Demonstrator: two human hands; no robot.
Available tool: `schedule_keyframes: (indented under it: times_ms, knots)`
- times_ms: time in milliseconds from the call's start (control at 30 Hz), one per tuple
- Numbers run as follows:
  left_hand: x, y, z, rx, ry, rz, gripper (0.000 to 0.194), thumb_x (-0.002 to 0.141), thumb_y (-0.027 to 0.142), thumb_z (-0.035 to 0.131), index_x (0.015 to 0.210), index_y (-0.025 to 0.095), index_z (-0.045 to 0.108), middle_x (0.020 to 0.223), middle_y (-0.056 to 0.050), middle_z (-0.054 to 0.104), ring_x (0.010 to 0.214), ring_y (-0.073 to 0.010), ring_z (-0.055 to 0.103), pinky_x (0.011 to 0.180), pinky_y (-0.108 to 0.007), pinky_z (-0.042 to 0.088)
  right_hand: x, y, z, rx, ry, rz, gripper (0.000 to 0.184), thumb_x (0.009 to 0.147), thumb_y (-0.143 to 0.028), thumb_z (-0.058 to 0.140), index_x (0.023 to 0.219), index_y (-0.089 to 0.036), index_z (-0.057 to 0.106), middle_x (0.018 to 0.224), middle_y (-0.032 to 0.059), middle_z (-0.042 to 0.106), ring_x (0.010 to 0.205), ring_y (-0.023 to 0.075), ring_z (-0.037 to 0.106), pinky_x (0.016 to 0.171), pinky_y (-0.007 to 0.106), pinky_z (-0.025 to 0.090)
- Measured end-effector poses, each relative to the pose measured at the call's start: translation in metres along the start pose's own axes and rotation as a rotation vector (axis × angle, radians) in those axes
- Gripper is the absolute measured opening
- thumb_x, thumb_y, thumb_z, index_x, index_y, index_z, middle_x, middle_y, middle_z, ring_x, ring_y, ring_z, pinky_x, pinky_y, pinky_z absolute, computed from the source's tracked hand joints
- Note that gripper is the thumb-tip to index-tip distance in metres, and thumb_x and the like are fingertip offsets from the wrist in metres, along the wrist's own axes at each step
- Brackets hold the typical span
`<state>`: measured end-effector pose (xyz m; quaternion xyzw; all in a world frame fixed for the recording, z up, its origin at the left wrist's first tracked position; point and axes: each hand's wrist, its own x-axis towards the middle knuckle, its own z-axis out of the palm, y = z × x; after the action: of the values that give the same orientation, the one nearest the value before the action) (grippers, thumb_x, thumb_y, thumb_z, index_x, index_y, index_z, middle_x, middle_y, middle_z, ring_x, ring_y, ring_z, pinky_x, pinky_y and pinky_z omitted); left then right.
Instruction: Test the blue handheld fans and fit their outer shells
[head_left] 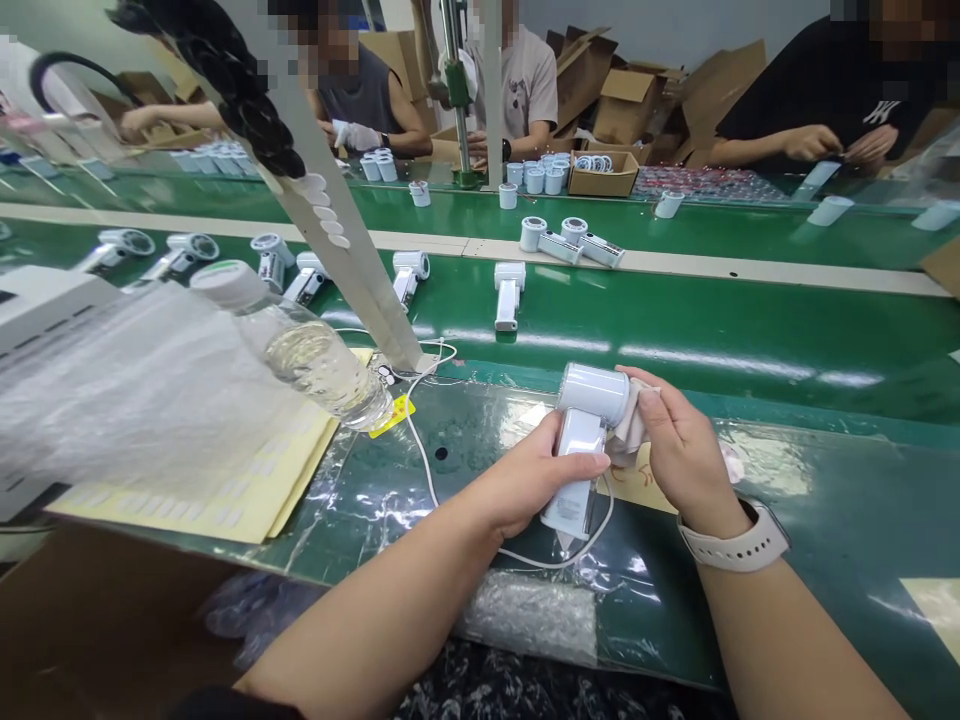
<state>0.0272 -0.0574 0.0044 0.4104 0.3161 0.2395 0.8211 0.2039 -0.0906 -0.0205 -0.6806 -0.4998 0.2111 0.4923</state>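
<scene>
White fan (582,432) is held over glossy workbench (840,520), boxes (626,105) beyond.

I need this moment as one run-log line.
left hand: grips white device | right hand: holds cloth at device's head | nearby: clear bottle

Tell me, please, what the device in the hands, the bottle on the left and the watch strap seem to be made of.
Device: probably hard, glossy plastic; its smooth white shell shows bright highlights.
Bottle: likely clear plastic; liquid shows through its transparent wall.
Watch strap: perhaps matte silicone or rubber; it is pale, smooth and perforated.
</scene>
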Motion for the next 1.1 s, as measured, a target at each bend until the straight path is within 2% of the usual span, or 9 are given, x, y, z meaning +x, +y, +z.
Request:
schedule_keyframes:
  times_ms: [167,300,400,467,533,633,700,833,1100]
  knots:
    - [-0.001,0.001,-0.006,-0.13,-0.022,0.12,0.064,0.062,0.027,0.086,0.119,0.02,0.057,0.104,-0.008,0.067,0.091,-0.0202,0.064,0.077,-0.03,0.049,0.013,0.019,-0.007,-0.199,0.129,0.088,0.041,0.087,-0.043,0.051,0.113,-0.018,0.069,0.103,0.0141,0.071,0.092,0.0308,0.064,0.082,0.049,0.05]
    - [-0.003,0.005,-0.013,-0.264,-0.083,0.19,0.064,0.062,0.039,0.086,0.116,0.02,0.057,0.106,-0.011,0.071,0.102,-0.0299,0.068,0.085,-0.039,0.053,0.006,0.018,0.003,-0.56,0.208,-0.238,0.04,0.079,-0.037,0.059,0.112,-0.016,0.066,0.116,0.0191,0.062,0.115,0.0393,0.051,0.096,0.06,0.041]
    - [-0.005,0.01,-0.013,-0.334,-0.072,0.201,0.058,0.065,0.068,0.076,0.095,0.019,0.062,0.104,-0.013,0.072,0.118,-0.0375,0.062,0.092,-0.047,0.054,-0.01,0.008,0.025,-0.622,0.007,-0.438,0.02,0.081,-0.025,0.059,0.096,-0.016,0.067,0.12,0.0205,0.059,0.123,0.041,0.046,0.1,0.062,0.039]
    - [-0.005,0.013,-0.012,-0.33,-0.013,0.27,0.061,0.065,0.077,0.07,0.082,0.02,0.061,0.106,-0.012,0.072,0.125,-0.0385,0.057,0.095,-0.047,0.054,-0.019,0.003,0.039,-0.616,-0.139,-0.474,0.017,0.08,-0.013,0.054,0.093,-0.015,0.065,0.122,0.0228,0.059,0.129,0.0419,0.042,0.105,0.062,0.035]
    - [-0.004,0.015,-0.012,-0.307,0.055,0.358,0.061,0.064,0.078,0.07,0.076,0.02,0.061,0.107,-0.01,0.072,0.128,-0.0372,0.055,0.096,-0.044,0.055,-0.022,-0.002,0.045,-0.532,-0.229,-0.425,0.018,0.081,-0.008,0.05,0.09,-0.016,0.063,0.118,0.0226,0.061,0.127,0.0404,0.046,0.104,0.061,0.037]
    - [-0.001,0.016,-0.016,-0.308,0.113,0.427,0.058,0.061,0.074,0.075,0.079,0.02,0.064,0.105,-0.007,0.072,0.127,-0.0346,0.057,0.097,-0.042,0.055,-0.022,-0.01,0.04,-0.236,-0.41,-0.15,0.01,0.09,-0.019,0.047,0.089,-0.02,0.057,0.092,0.0131,0.068,0.093,0.0312,0.063,0.082,0.051,0.05]
    - [0.001,0.018,-0.02,-0.328,0.13,0.442,0.06,0.06,0.075,0.076,0.081,0.02,0.064,0.104,-0.007,0.072,0.125,-0.0344,0.058,0.095,-0.043,0.056,-0.022,-0.016,0.033,0.025,-0.578,0.048,0.011,0.093,-0.028,0.047,0.092,-0.021,0.055,0.075,0.0047,0.065,0.071,0.023,0.062,0.068,0.041,0.05]
    - [0.004,0.021,-0.025,-0.343,0.154,0.468,0.067,0.057,0.084,0.069,0.076,0.021,0.057,0.1,-0.01,0.072,0.122,-0.0361,0.059,0.089,-0.043,0.057,-0.027,-0.028,0.026,0.378,-0.81,0.248,0.022,0.091,-0.041,0.055,0.085,-0.02,0.06,0.062,-0.0016,0.059,0.057,0.0152,0.056,0.057,0.03,0.046]
    - [0.01,0.022,-0.029,-0.302,0.219,0.559,0.07,0.058,0.088,0.063,0.067,0.02,0.05,0.101,-0.007,0.07,0.107,-0.0294,0.065,0.074,-0.034,0.055,-0.044,-0.039,0.039,0.583,-0.702,0.256,0.04,0.081,-0.06,0.067,0.079,-0.02,0.06,0.054,-0.005,0.053,0.051,0.0123,0.049,0.054,0.028,0.044]
